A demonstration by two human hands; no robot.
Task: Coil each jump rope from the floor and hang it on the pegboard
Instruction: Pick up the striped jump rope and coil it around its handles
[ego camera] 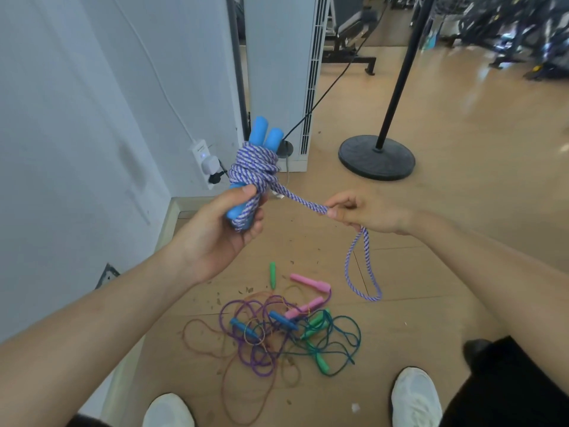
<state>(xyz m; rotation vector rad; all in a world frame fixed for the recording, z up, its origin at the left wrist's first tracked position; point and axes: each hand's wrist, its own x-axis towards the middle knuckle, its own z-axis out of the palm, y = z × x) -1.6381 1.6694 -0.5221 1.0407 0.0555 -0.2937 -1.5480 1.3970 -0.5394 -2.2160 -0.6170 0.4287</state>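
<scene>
Left grip curled round coiled striped rope, right grip pinching its loose tail, tangled ropes on floor

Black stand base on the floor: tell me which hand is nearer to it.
Right. The right hand, pinching the striped rope, is just this side of the stand base; the left hand, gripping the blue handles, is farther off to its left.
</scene>
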